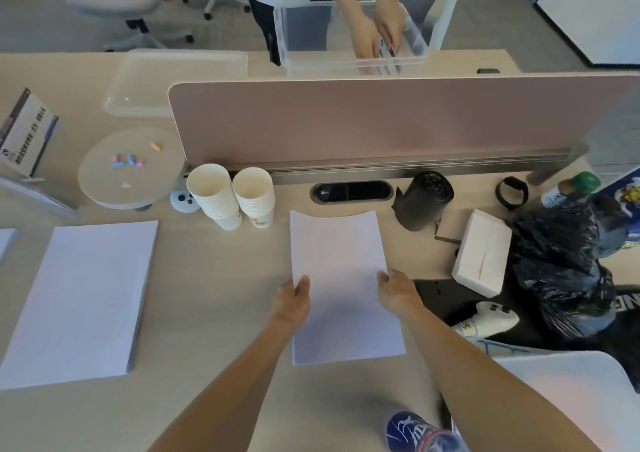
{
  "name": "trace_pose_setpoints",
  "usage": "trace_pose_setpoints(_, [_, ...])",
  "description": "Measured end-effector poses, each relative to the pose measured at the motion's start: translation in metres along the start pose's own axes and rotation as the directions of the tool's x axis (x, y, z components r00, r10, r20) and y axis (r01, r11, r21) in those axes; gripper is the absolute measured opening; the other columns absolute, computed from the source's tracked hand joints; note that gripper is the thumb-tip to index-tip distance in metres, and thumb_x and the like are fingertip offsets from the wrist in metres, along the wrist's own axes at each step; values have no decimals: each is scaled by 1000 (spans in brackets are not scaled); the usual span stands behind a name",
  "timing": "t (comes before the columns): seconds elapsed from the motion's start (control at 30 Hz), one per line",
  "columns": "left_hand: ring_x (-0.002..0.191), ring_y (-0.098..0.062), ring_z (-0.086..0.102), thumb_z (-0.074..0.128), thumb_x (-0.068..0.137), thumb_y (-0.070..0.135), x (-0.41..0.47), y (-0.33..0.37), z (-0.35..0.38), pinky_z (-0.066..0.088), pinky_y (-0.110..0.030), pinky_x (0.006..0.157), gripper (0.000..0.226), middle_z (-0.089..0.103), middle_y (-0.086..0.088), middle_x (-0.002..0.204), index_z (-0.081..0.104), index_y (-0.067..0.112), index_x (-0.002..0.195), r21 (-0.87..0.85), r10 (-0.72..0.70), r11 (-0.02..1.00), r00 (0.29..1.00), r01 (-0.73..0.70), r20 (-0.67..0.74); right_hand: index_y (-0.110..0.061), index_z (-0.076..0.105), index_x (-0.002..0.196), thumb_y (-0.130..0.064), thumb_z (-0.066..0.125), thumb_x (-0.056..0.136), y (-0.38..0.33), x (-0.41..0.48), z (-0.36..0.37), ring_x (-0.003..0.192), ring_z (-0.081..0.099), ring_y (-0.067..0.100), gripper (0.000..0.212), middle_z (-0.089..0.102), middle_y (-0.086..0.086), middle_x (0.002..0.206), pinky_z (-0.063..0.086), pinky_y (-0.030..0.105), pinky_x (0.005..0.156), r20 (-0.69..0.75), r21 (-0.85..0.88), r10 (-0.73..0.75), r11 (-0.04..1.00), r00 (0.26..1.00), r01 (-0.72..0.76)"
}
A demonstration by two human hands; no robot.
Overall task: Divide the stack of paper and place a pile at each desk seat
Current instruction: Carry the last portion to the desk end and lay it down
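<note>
Head view: left hand (pixel 293 299) and right hand (pixel 394 289) gripping a thin white pile of paper (pixel 343 285) by its side edges, thumbs on top, fingers hidden beneath. Pile lying flat or nearly so on the pale wooden desk (pixel 214 278) at frame centre; contact with the surface cannot be told. At 9 o'clock from it, well apart, a thick white stack of paper (pixel 79 302) resting flat. At 11 o'clock, two stacks of white paper cups (pixel 232 193), just in front of the pink fabric divider panel (pixel 363 119). At 2 o'clock, a black roll of bin bags (pixel 424 195); at 3 o'clock, a white cardboard box (pixel 481 252) beside a crumpled black plastic bag (pixel 564 264). Beyond the divider, another person's hands in a clear plastic bin (pixel 349 36).
</note>
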State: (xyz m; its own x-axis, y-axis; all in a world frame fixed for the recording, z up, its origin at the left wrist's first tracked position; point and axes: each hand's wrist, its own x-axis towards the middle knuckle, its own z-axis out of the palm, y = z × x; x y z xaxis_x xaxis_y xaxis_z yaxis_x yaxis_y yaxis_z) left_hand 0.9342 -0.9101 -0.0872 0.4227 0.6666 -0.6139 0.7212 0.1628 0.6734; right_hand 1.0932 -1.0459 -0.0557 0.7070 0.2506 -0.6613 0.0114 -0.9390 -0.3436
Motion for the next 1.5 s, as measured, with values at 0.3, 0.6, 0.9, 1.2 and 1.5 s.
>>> trace_pose_setpoints(0.3, [118,-33,57,41,97,49,-2,19,-8,44,-40,102,57,63,-16,126,59,3,124,97,-89,992,994,83,61,2,57,122,-41,31,101,13,9,-3,108,59,36,55,61,20,123,48,37,88,58,29,4,1000,998,-5])
trace_pose_setpoints(0.6, [124,-30,55,44,93,55,-13,41,-7,45,-32,97,66,56,-12,137,49,6,137,389,-155,907,987,162,-48,-2,59,109,-46,37,98,9,7,-15,91,66,33,51,65,16,106,50,34,73,-35,-8,46,999,998,-47])
trace_pose_setpoints(0.9, [121,-33,55,49,93,50,-37,40,-25,43,-34,99,62,56,-15,133,51,1,132,200,-153,969,988,144,29,-6,54,93,-48,44,96,10,-14,-27,83,60,30,43,61,12,90,41,30,64,-22,56,-27,998,999,28])
trace_pose_setpoints(1.2, [57,-18,40,55,89,40,-79,23,-80,32,-28,60,40,42,0,63,40,16,61,47,-35,998,996,31,83,-9,56,66,-37,56,80,-2,-76,-57,61,58,25,32,57,9,61,46,34,66,-104,296,-179,934,978,202])
trace_pose_setpoints(1.5, [103,-23,54,62,73,56,-73,-13,-67,42,-38,95,60,59,1,112,57,17,118,-202,-146,963,976,177,159,-4,57,77,-37,52,89,22,-77,-20,73,55,26,36,54,14,77,39,33,67,-23,164,-120,979,993,122])
